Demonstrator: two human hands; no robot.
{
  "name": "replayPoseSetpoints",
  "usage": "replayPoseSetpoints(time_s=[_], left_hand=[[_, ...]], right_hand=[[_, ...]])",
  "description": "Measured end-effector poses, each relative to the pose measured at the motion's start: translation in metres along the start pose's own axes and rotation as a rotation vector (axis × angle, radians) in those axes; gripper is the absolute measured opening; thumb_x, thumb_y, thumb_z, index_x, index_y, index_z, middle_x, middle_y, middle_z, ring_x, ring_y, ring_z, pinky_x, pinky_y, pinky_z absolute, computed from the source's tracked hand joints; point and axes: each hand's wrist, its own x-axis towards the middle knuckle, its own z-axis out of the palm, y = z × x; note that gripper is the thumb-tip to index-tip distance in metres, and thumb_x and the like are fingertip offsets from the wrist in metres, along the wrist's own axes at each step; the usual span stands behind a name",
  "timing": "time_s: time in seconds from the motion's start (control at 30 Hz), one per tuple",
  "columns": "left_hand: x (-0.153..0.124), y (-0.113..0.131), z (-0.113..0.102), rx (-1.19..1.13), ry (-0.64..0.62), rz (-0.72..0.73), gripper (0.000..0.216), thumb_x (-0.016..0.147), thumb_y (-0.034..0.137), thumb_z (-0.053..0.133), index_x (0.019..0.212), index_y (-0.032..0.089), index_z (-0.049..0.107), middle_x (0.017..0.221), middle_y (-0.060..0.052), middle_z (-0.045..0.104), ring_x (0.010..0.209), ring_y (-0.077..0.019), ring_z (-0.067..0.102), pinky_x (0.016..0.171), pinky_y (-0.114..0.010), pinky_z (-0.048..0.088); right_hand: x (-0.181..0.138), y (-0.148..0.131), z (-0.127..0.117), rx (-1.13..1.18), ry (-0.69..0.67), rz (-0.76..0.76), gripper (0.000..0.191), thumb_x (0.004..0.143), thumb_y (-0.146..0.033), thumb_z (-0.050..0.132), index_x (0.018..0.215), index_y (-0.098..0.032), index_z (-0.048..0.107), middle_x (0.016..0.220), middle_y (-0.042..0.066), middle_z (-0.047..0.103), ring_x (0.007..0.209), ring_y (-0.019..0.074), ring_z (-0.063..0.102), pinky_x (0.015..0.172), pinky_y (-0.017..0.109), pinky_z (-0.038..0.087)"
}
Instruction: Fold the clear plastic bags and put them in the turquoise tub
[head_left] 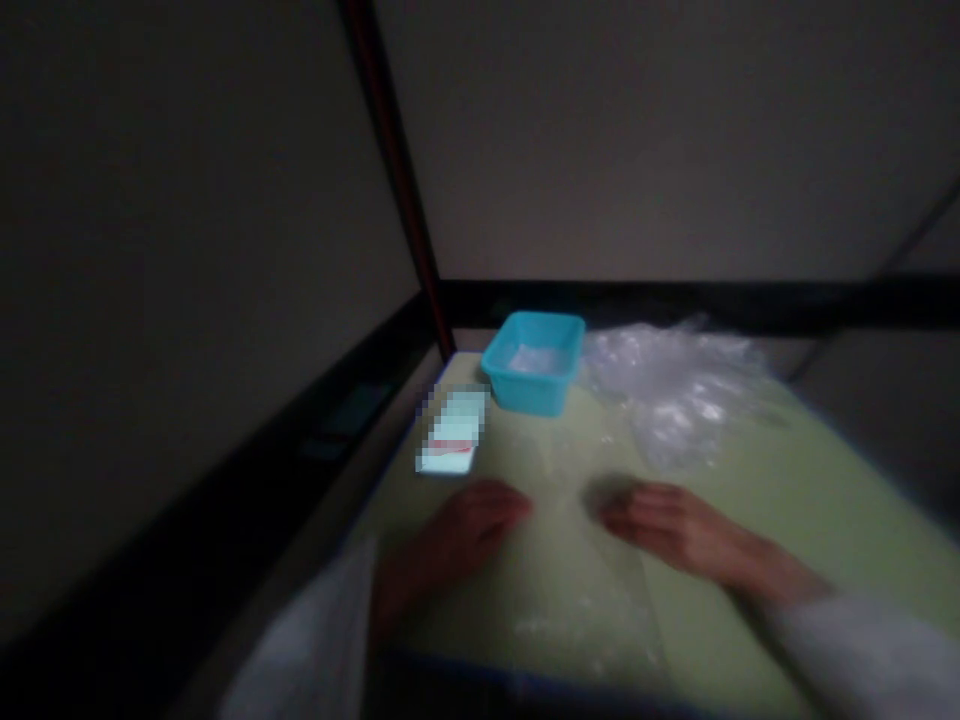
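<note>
My left hand [461, 535] and my right hand [667, 530] rest palm down on a pale green mat [787, 520], fingers stretched forward and close together. Between and under them lies a flat clear plastic bag [577, 590], hard to make out in the blur. Each hand seems to press on an edge of it. Beyond the hands stands a small turquoise tub [534, 362] with something white inside. White sleeves cover both my forearms.
A heap of crumpled clear plastic bags [679, 390] lies right of the tub. A small blurred-out card [451, 432] sits left of the tub. Dim walls and a dark red post [394, 170] close in the back and left. The picture is dark and smeared.
</note>
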Motion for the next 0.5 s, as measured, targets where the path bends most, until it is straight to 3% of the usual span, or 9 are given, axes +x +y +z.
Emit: replayPoseSetpoints(time_s=[0.1, 0.2, 0.4, 0.5], left_hand=[[-0.012, -0.002, 0.001, 0.045, 0.008, 0.077, 0.027, 0.092, 0.018, 0.043, 0.105, 0.018, 0.067, 0.105, -0.006, 0.071, 0.102, -0.0164, 0.063, 0.092, -0.036, 0.051], [-0.017, -0.004, -0.002, 0.14, -0.016, 0.071, 0.028, 0.092, 0.017, 0.043, 0.106, 0.02, 0.067, 0.107, -0.006, 0.07, 0.103, -0.0165, 0.063, 0.093, -0.037, 0.051], [-0.015, 0.001, -0.008, 0.208, -0.044, 0.095, 0.031, 0.092, 0.015, 0.041, 0.106, 0.02, 0.068, 0.107, -0.005, 0.07, 0.102, -0.016, 0.064, 0.093, -0.035, 0.051], [-0.014, 0.003, -0.008, 0.221, -0.036, 0.088, 0.03, 0.091, 0.016, 0.041, 0.104, 0.021, 0.068, 0.106, -0.005, 0.071, 0.1, -0.0164, 0.065, 0.091, -0.035, 0.053]], right_hand=[[-0.007, -0.008, -0.01, -0.051, -0.023, -0.047, 0.029, 0.097, -0.016, 0.036, 0.102, -0.016, 0.065, 0.082, 0.005, 0.069, 0.076, 0.0159, 0.061, 0.067, 0.03, 0.05], [-0.019, -0.013, -0.013, -0.025, -0.06, -0.04, 0.03, 0.097, -0.017, 0.035, 0.099, -0.017, 0.065, 0.075, 0.004, 0.066, 0.067, 0.0146, 0.058, 0.065, 0.029, 0.047], [-0.033, -0.031, -0.01, 0.014, -0.077, -0.07, 0.036, 0.094, -0.014, 0.032, 0.105, -0.015, 0.066, 0.074, 0.006, 0.07, 0.067, 0.0167, 0.06, 0.068, 0.032, 0.05], [-0.027, -0.038, -0.011, -0.03, -0.089, -0.116, 0.04, 0.094, -0.015, 0.028, 0.112, -0.01, 0.064, 0.092, 0.009, 0.074, 0.081, 0.017, 0.064, 0.073, 0.03, 0.053]])
